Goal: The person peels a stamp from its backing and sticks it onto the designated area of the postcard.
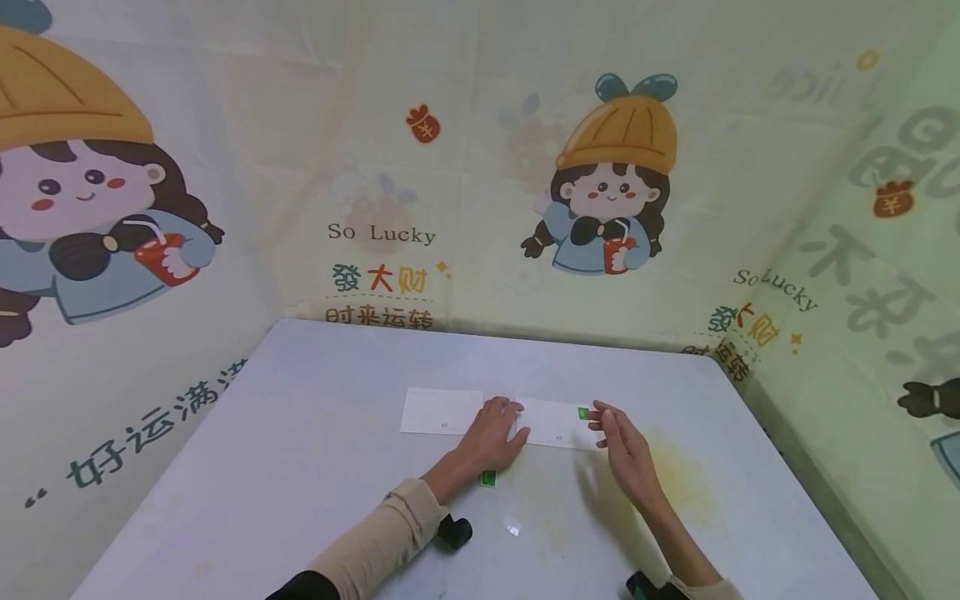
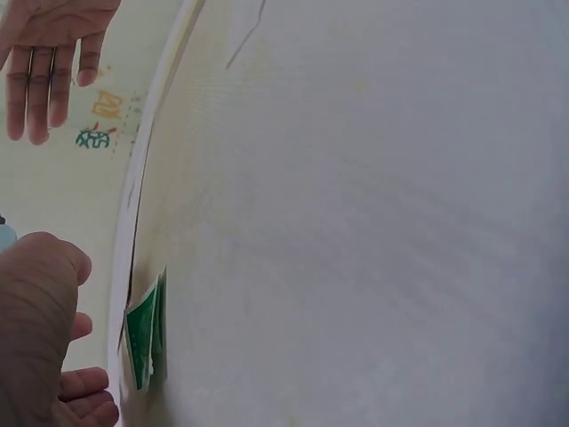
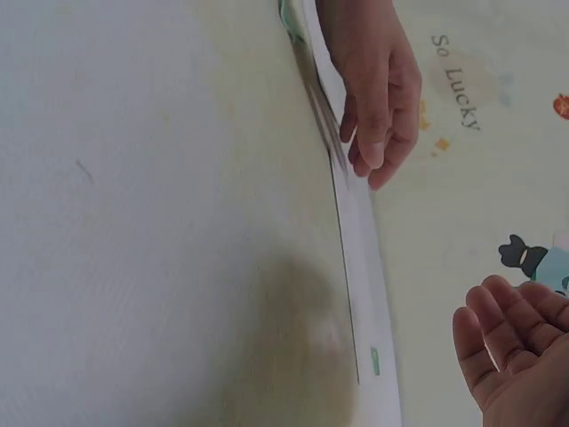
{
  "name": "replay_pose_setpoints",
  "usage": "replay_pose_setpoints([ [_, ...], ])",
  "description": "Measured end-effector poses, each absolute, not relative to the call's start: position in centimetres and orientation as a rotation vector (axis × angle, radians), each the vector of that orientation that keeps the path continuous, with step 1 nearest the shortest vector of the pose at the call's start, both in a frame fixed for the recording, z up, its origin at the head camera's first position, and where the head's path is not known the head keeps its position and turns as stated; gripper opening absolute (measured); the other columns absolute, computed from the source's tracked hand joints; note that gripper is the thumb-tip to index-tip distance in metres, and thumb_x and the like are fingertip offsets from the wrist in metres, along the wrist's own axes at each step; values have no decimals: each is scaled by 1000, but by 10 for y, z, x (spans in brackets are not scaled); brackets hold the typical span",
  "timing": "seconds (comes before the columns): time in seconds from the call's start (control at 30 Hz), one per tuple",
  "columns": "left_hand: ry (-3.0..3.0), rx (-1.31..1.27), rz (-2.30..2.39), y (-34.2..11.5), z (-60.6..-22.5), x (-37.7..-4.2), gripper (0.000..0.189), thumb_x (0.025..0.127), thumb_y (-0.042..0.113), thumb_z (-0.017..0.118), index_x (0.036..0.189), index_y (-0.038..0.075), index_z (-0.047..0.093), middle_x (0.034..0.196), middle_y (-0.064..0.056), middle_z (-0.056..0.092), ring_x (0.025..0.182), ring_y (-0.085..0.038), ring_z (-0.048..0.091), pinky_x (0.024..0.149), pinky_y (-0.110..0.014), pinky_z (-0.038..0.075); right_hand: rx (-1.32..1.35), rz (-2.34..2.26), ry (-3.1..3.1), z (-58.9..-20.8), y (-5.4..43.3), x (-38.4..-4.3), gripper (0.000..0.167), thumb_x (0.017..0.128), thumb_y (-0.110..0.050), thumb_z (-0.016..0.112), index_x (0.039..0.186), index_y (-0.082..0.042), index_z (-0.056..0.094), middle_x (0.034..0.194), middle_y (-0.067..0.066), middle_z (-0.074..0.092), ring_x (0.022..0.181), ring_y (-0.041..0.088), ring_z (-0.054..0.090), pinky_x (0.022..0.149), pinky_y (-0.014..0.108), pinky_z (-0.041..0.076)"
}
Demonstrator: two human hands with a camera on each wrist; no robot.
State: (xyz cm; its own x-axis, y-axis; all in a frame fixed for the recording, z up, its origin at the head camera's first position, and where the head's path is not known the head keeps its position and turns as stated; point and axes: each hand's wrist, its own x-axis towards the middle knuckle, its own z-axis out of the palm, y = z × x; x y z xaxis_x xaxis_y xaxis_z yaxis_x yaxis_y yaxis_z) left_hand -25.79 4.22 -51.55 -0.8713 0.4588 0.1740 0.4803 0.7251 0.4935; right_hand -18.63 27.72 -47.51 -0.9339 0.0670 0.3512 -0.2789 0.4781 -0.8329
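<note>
My left hand (image 1: 491, 435) rests on a long white paper strip, near a crease or seam between its left part (image 1: 438, 412) and right part (image 1: 551, 423). Close to the strip's right end, my right hand (image 1: 628, 454) hovers with fingers loosely extended, and nothing is visible in its grasp. Beside those fingertips a small green sticker-like square (image 1: 583, 413) lies on the paper; it shows too in the right wrist view as a green patch (image 3: 375, 361). Below the left hand sits another green piece (image 1: 489, 478), its edge lifted in the left wrist view (image 2: 142, 342).
A white table (image 1: 337, 467) carries everything, with yellowish stains on its surface. Printed cloth walls (image 1: 480, 183) stand behind it and along both sides. Black wrist cameras (image 1: 455, 532) sit at the forearms. A small shiny spot (image 1: 513, 528) shows near the table's front.
</note>
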Motion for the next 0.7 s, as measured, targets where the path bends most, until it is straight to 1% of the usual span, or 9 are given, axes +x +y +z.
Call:
replay_pose_setpoints([
  [0.07, -2860, -791, -855, 41, -515, -257, 47, 105, 37, 55, 142, 9, 53, 146, -15, 48, 136, -28, 46, 113, -45, 41, 207, 1460, -2351, -474, 276, -184, 38, 113, -17, 36, 138, 2, 57, 123, 23, 68, 104, 17, 67, 77, 26, 56],
  [0.13, -2849, -797, -869, 41, -513, -257, 46, 105, 36, 54, 142, 9, 53, 146, -15, 49, 136, -28, 46, 113, -45, 40, 208, 1493, -2323, -473, 275, -181, 38, 113, -18, 36, 136, 1, 59, 121, 23, 69, 101, 11, 67, 75, 25, 55],
  [0.23, -2832, -799, -897, 40, -511, -256, 45, 105, 36, 54, 141, 9, 54, 146, -15, 49, 136, -28, 47, 114, -45, 40, 189, 1524, -2310, -472, 275, -180, 40, 114, -22, 34, 134, 1, 60, 119, 22, 70, 98, 8, 68, 74, 24, 55],
  [0.53, -2767, -782, -954, 35, -504, -247, 43, 105, 35, 55, 141, 11, 56, 145, -14, 51, 135, -27, 48, 113, -45, 42, 201, 1595, -2265, -466, 272, -175, 42, 113, -24, 35, 131, 4, 61, 114, 20, 73, 94, 17, 71, 72, 24, 55],
  [0.7, -2751, -770, -978, 32, -500, -242, 43, 104, 35, 57, 141, 11, 56, 146, -13, 51, 137, -28, 47, 114, -45, 41, 224, 1596, -2258, -464, 272, -171, 40, 113, -23, 38, 130, 4, 62, 112, 19, 73, 93, 17, 70, 71, 24, 55],
])
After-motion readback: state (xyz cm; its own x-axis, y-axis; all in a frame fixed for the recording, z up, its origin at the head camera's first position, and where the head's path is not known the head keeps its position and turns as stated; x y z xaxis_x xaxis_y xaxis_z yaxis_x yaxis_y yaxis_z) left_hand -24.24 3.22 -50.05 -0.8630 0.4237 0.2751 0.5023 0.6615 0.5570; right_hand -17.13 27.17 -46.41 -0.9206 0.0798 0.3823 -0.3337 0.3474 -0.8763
